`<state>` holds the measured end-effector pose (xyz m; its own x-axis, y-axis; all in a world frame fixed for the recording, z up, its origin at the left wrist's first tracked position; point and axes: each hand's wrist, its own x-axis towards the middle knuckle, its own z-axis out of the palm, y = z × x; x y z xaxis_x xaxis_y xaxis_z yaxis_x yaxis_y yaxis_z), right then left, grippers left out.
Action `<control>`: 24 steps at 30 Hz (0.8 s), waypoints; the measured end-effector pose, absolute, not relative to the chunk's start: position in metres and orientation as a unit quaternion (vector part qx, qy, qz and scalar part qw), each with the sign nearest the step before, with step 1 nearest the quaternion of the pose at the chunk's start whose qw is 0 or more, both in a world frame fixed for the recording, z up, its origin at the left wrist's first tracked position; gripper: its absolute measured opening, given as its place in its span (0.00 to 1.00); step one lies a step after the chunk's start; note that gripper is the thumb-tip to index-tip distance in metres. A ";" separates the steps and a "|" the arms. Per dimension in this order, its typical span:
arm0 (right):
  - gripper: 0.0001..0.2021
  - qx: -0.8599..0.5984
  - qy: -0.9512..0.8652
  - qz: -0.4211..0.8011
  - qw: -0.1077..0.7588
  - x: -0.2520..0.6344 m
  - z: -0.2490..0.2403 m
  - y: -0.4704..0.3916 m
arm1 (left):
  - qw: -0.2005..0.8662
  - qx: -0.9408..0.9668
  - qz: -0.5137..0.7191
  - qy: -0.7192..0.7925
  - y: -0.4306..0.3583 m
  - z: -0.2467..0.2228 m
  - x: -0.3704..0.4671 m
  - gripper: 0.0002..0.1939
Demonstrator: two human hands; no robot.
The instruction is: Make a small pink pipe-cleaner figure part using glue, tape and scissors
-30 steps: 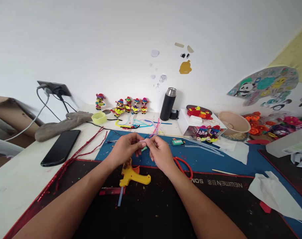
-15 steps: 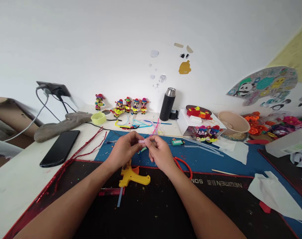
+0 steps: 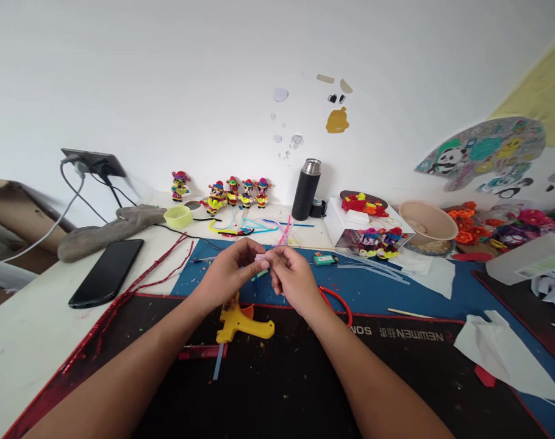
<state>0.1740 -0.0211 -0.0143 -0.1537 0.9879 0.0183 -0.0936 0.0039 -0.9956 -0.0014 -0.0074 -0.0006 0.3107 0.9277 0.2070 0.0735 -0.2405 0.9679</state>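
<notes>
Over the blue mat [image 3: 204, 280], my left hand [image 3: 229, 271] and my right hand [image 3: 296, 279] meet, fingertips pinched together. Between them is a small pale pink fuzzy piece [image 3: 261, 256], which looks like pipe cleaner. Fingers cover most of it, and both hands grip it. Just below my left hand lies a yellow glue gun [image 3: 249, 327], with a clear glue stick [image 3: 218, 363] poking out of its back end. Behind the hands are loose coloured pipe cleaners [image 3: 259, 227]. A red cord loop [image 3: 344, 302] lies by my right wrist.
Several pipe-cleaner figures [image 3: 216, 196] stand along the wall near a black thermos [image 3: 307, 190]. At left are a phone [image 3: 106, 273], yellow tape [image 3: 178, 216] and red tinsel stems [image 3: 135, 285]. Rightward lie a white box [image 3: 335, 222], beige bowl [image 3: 426, 219] and crumpled white paper [image 3: 492, 344].
The fingers have shifted slightly around the pink piece, with my left thumb now laid more across it. The whole view has moved a little; the objects on the table stay put.
</notes>
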 end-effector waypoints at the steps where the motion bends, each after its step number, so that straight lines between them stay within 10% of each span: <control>1: 0.23 -0.434 -0.517 0.556 0.486 0.174 -0.014 -0.021 | 0.496 0.642 0.441 0.384 -0.006 0.000 -0.002 0.17; 24: 0.21 -0.415 -0.512 0.559 0.503 0.171 -0.014 -0.023 | 0.525 0.604 0.453 0.394 -0.008 -0.004 0.001 0.22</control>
<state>0.1713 -0.0232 -0.0135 -0.1500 0.9874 0.0509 -0.1381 0.0300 -0.9900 0.0013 -0.0078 -0.0038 0.2798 0.9508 0.1334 0.0006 -0.1391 0.9903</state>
